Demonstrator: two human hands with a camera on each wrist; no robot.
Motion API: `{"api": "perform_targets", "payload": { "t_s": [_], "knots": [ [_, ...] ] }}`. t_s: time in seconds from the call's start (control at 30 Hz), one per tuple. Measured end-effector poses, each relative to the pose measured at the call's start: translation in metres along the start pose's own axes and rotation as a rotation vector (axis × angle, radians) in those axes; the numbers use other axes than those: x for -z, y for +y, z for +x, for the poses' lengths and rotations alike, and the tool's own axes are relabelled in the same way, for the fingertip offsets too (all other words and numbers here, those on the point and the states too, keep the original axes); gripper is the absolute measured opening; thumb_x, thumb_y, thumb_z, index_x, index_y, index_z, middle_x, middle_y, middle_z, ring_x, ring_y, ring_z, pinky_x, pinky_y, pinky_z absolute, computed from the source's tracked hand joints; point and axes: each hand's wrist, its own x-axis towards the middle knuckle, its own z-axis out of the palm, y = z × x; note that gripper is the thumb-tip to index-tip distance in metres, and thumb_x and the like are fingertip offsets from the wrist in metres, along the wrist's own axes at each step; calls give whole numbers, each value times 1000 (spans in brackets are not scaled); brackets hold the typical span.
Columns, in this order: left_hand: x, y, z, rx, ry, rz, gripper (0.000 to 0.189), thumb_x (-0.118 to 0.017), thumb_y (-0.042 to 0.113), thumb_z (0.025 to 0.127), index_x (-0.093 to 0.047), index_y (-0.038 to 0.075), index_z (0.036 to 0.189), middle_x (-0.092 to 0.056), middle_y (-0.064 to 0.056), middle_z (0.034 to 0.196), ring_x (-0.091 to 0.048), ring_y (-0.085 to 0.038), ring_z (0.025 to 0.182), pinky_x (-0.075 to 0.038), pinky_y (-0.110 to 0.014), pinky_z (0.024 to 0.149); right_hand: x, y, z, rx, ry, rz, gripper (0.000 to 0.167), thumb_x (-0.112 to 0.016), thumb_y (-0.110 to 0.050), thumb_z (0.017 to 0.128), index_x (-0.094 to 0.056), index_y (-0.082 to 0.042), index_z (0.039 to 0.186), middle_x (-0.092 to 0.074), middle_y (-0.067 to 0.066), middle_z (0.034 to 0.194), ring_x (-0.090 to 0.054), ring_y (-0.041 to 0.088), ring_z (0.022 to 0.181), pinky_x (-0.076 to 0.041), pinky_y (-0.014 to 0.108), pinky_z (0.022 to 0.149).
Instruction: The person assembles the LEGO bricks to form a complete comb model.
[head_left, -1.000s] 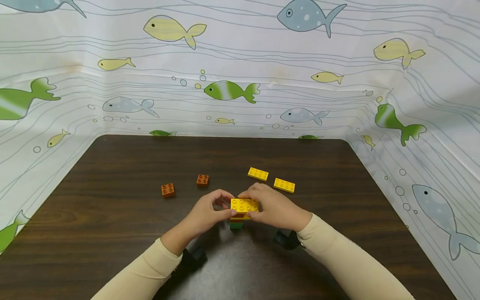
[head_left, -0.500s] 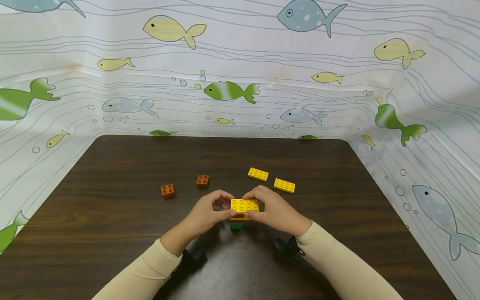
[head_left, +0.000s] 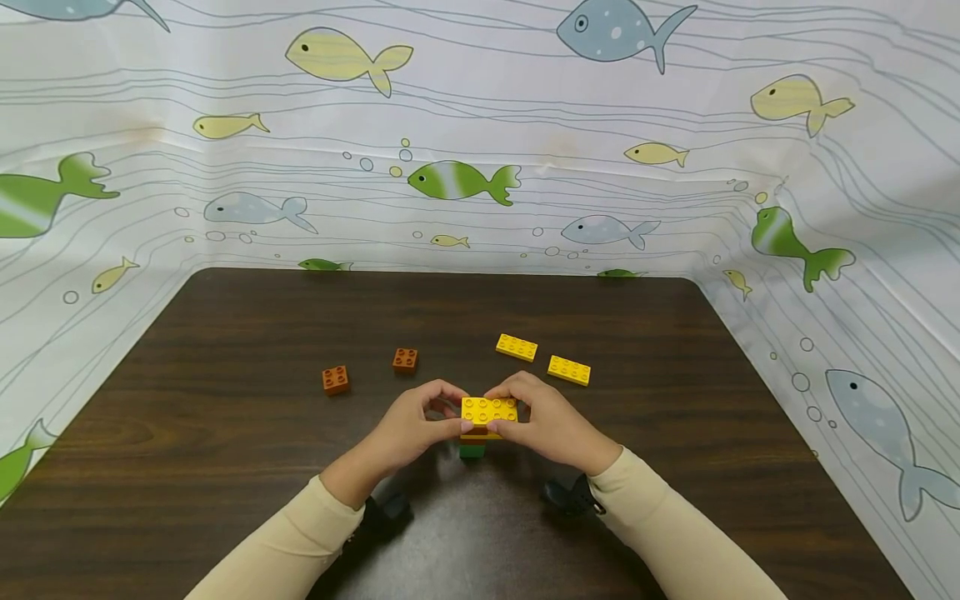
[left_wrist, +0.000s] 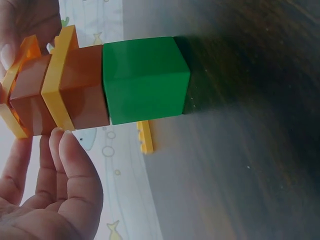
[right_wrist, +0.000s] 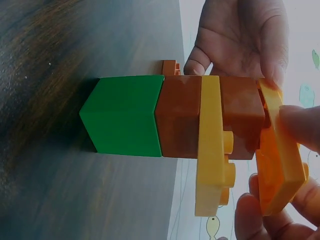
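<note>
A small tower of toy building bricks stands on the table between both hands. Its base is a green block (left_wrist: 145, 80); above it come a brown brick (right_wrist: 180, 117), a yellow plate brick (right_wrist: 210, 150) overhanging to the right, and another brown brick (right_wrist: 242, 115). On top sits a second yellow plate brick (head_left: 489, 408), slightly tilted in the right wrist view with a gap under it. The left hand (head_left: 416, 421) pinches its left end, thumb in front, other fingers beside the tower. With thumb and fingers, the right hand (head_left: 551, 421) grips its right end.
Two loose brown bricks, one nearer (head_left: 336, 381) and one farther (head_left: 406, 361), lie beyond the left hand. Past the right hand are two yellow plate bricks, one farther (head_left: 517, 347) and one nearer (head_left: 569, 371). A fish-patterned curtain (head_left: 480, 125) surrounds the dark wooden table (head_left: 187, 433).
The right hand's fingers have slid slightly right along the top yellow plate brick, and its wrist and forearm have moved slightly inward. The left hand and the tower stay in place.
</note>
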Motion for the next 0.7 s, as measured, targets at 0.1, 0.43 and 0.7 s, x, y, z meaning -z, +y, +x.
{"api": "perform_targets", "payload": {
  "t_s": [0.1, 0.43, 0.7],
  "knots": [
    [1, -1, 0, 5, -6, -1, 33, -71, 20, 88, -61, 3, 114, -61, -9, 101, -55, -22, 92, -47, -32, 73, 0, 0, 0, -3, -9, 0, 33, -74, -16, 86, -65, -7, 116, -56, 1, 109, -51, 16, 90, -50, 23, 74],
    [1, 0, 0, -4, -15, 18, 31, -71, 20, 88, -61, 3, 112, -61, -8, 100, -56, -22, 91, -47, -33, 72, 3, -3, 3, 1, -39, -37, 33, -74, -18, 86, -66, -7, 116, -56, 1, 105, -51, 15, 85, -50, 22, 72],
    [4, -1, -1, 2, -25, 14, 33, -70, 21, 89, -60, 3, 116, -60, -9, 107, -55, -22, 94, -48, -33, 74, 4, -6, 4, 1, -49, -66, 32, -74, -17, 86, -66, -6, 115, -57, 2, 105, -52, 15, 86, -50, 21, 74]
  ]
}}
